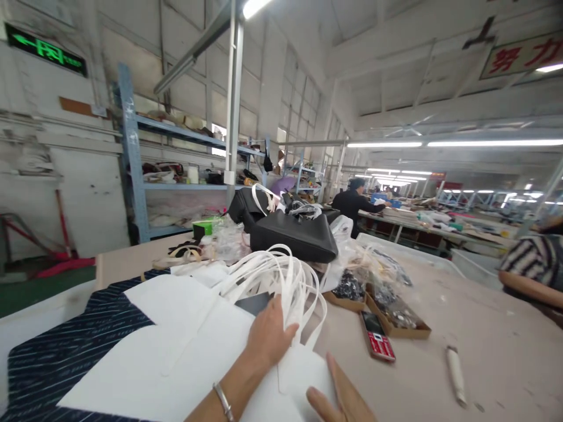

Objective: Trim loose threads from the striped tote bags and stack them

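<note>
White bag panels (193,351) with long strap handles lie fanned over the near table, partly on dark striped fabric (48,357). My left hand (269,333), a bracelet on its wrist, is among the white straps (290,287); its fingers curl at their base, with the fingertips partly hidden. A dark grey piece (254,303) shows just beyond that hand. At the bottom edge, my right hand (341,392) is beside the right end of the panels, thumb and fingers apart. Part of it is cut off by the frame.
Black bags (294,234) and clear plastic are heaped behind the straps. To the right are cardboard trays (398,332) of small parts, a red phone (377,337) and a pale, stick-like tool (456,375). A person in striped clothing (534,264) is at the right edge.
</note>
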A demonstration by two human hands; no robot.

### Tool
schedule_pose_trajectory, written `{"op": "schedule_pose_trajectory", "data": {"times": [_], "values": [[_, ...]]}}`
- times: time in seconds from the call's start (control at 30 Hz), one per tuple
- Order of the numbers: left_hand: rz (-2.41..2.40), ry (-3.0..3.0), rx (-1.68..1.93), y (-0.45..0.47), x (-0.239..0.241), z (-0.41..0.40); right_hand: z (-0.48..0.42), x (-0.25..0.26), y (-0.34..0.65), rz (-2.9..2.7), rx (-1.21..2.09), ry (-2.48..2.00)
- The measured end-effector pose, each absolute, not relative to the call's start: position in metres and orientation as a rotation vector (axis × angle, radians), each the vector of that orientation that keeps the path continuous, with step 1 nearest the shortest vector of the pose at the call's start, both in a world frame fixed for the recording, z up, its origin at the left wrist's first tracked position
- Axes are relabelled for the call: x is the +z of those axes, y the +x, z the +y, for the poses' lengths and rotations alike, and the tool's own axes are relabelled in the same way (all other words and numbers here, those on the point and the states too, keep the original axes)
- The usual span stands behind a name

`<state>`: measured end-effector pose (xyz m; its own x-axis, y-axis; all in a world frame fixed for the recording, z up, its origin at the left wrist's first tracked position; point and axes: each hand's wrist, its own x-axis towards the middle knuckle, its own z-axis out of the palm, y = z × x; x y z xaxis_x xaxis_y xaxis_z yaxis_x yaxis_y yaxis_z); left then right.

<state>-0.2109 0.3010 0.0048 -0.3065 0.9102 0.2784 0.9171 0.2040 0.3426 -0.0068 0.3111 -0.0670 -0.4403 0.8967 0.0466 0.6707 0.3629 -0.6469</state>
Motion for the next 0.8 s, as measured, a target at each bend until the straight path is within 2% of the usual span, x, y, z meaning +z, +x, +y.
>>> {"op": "schedule_pose_trajectory", "data": {"times": [0.1,0.2,0.33,0.5,0.8], "values": [[-2.265,-2.068,-0.733,-0.206,0.001,0.300,0.316,-0.083,-0.021,-2.213,0.838,-1.329],[-2.289,-1.929,-0.747,-0.206,0.004,0.308,0.316,-0.088,-0.024,-2.194,0.806,-1.376],[-2.455,-1.566,-0.681,-0.219,0.011,0.320,0.321,-0.067,-0.030,-2.190,0.901,-1.434],[-2.496,-1.598,-0.529,-0.245,0.013,0.315,0.330,-0.040,-0.049,-2.160,1.023,-1.423],[-2.590,-1.618,-0.321,-0.275,0.016,0.319,0.334,-0.057,-0.042,-2.102,1.026,-1.366]]}}
